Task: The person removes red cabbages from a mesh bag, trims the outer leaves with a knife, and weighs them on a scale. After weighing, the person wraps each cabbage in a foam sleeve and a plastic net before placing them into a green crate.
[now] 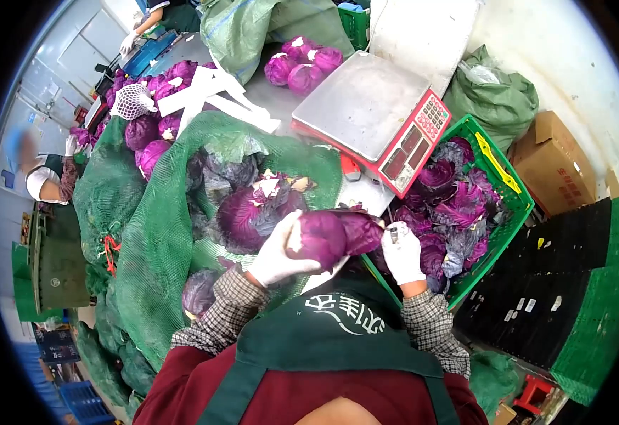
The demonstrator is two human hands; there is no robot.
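Gloved fingers clamped around its side, a left hand (281,253) holds a red cabbage (318,241) between a green mesh sack (146,283) and green plastic crate (516,221); the right hand's (403,255) fingers pinch its outer leaf (361,234).

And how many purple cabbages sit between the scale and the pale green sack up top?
4: the left cabbage, the back one, the right one, the front one; more may be hidden.
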